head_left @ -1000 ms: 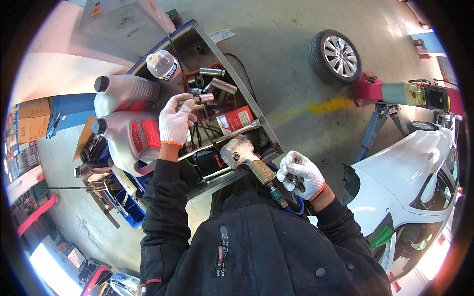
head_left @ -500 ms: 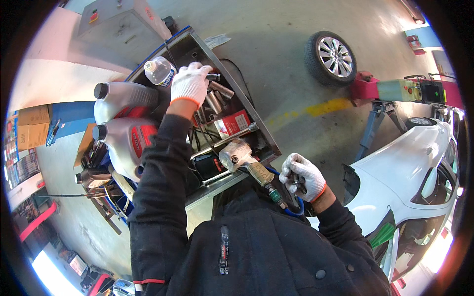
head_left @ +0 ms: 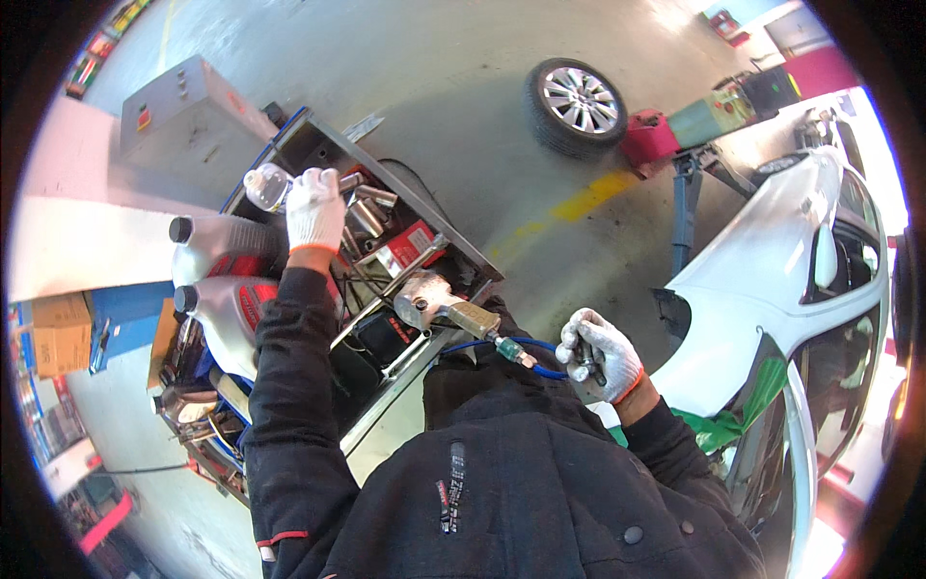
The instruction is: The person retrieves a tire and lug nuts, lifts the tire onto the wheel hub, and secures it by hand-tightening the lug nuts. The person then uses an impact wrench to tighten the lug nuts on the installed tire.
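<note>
Over the metal cart [head_left: 463, 253], the gloved left hand [head_left: 315, 209] grips shiny steel sockets [head_left: 359, 198]; the right hand [head_left: 600, 354] clenches a small dark part; the impact wrench [head_left: 446, 307] lies handle rightward.

Bright, even daylight is seen throughout; glare is blown out at the lower right rim (fisheye bending and dark vignetting there), and focus is kept sharp centrally.

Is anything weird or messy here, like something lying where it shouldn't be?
Yes. A car wheel lies flat on the bare floor, off any car. The impact wrench rests on the cart's edge with its handle and blue hose sticking out past it.
</note>
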Demonstrator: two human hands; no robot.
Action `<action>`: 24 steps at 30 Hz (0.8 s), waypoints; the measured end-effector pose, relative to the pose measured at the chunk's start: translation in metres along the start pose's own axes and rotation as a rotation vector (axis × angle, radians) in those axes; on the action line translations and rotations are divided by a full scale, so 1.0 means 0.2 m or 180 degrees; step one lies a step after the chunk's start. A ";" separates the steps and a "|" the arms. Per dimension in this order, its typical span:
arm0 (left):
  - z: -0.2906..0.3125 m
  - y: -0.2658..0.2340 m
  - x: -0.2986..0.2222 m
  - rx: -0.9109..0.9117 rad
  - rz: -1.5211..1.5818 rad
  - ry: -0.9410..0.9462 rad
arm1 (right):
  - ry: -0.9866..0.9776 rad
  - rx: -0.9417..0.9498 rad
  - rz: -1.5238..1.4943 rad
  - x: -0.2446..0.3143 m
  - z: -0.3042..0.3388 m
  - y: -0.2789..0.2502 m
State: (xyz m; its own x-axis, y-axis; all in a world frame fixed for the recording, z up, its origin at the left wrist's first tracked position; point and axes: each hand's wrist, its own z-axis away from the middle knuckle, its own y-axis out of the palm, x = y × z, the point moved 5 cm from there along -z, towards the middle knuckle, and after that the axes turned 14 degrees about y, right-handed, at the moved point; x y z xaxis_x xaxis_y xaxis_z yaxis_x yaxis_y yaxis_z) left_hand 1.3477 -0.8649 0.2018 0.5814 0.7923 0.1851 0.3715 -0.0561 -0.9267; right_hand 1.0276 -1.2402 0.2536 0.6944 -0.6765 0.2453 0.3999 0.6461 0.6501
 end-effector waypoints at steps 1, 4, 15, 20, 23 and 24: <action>0.02 -0.06 -0.03 -0.0126 0.0016 0.0022 | -0.0075 0.0021 -0.0089 -0.02 0.05 -0.03; 0.05 -0.26 -0.12 -0.0387 0.0262 0.0031 | -0.0221 0.0079 -0.0273 -0.02 0.16 -0.14; -0.12 -0.95 -0.90 -0.0935 0.0395 -0.0089 | 0.0227 0.0604 -0.0120 0.65 -0.07 -0.42; -0.28 -1.12 -1.33 -0.0789 0.0330 -0.0163 | 0.0545 0.0869 0.0161 0.95 -0.15 -0.63; -0.40 -1.17 -1.61 -0.0706 0.0617 -0.0171 | 0.1111 0.1092 0.0282 1.00 -0.15 -0.69; -0.45 -1.17 -1.70 -0.0559 0.0722 0.0008 | 0.1278 0.1119 0.0478 1.00 -0.14 -0.70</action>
State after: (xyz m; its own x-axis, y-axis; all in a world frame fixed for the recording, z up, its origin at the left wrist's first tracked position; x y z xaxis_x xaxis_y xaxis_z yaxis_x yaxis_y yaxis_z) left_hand 1.1281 -1.1760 0.3842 0.6657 0.7459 -0.0196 0.3513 -0.3365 -0.8737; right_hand 1.1278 -1.4561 0.1916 0.9294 -0.3539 0.1051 0.1028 0.5217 0.8469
